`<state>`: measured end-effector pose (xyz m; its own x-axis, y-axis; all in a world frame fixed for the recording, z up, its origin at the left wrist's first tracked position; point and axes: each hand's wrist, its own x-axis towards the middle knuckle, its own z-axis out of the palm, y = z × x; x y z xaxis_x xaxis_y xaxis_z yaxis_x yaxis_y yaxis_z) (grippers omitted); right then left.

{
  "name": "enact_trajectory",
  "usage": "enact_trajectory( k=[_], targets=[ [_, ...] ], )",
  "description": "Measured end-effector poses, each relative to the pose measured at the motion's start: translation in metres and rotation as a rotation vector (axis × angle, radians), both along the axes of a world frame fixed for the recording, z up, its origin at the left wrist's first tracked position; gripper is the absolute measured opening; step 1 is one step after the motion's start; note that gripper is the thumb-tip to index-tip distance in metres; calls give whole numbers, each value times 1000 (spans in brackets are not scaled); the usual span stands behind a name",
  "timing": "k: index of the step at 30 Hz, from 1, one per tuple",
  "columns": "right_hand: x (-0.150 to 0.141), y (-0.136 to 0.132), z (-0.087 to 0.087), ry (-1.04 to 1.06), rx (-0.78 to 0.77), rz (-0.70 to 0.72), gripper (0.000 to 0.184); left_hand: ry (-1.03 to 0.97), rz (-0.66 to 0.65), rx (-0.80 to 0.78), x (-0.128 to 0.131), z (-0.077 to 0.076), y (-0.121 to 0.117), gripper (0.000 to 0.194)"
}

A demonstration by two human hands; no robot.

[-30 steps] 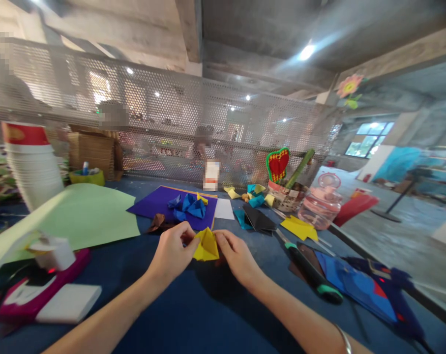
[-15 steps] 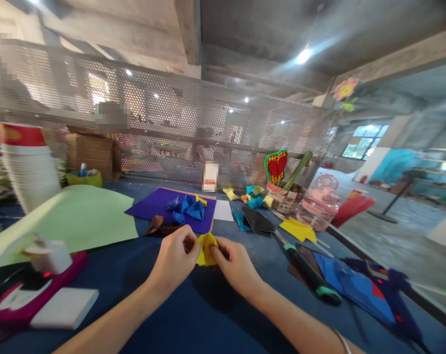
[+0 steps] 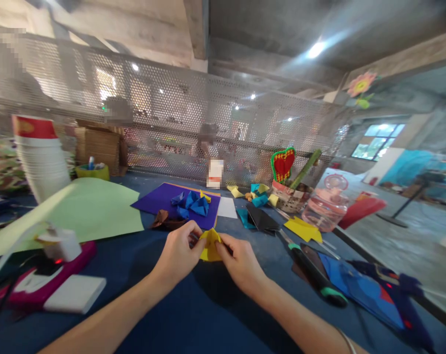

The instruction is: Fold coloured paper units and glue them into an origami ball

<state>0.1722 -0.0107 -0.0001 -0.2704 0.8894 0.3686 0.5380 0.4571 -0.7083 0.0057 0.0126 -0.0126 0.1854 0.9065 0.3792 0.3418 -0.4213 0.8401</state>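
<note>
Yellow folded paper: one piece, creased, at the centre of my view; whether it touches the dark blue worktop I cannot tell. Left hand: at the paper's 9 o'clock, grip pinching its edge between thumb and finger. Right hand: at 3 o'clock, grip likewise pinched on the paper.

Surroundings, by the clock as I see them from that piece: purple sheet, 11 o'clock, bearing folded blue papers. Brown paper, crumpled, 10 o'clock. White card, 1 o'clock. Black paper, 2 o'clock. Tool with black-and-green handle, between 3 and 4. Magenta power strip, between 8 and 9. Pale green sheet, large, between 9 and 10.
</note>
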Motion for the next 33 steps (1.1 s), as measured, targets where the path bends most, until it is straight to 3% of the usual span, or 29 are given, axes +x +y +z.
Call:
enact_trajectory(
  k=[8,16,25,33],
  targets=[
    [3,3,-1,-55,32,-13,23,16,-66,-76,5,6,-5,17],
    [2,5,-7,-153,58,11,16,120,-4,117,3,5,-3,8],
    [5,7,-3,-170,37,-87,16,121,-31,-47,5,3,-3,23],
    [6,6,-5,-237,64,-119,17,132,9,-44,4,0,-4,31]
  ],
)
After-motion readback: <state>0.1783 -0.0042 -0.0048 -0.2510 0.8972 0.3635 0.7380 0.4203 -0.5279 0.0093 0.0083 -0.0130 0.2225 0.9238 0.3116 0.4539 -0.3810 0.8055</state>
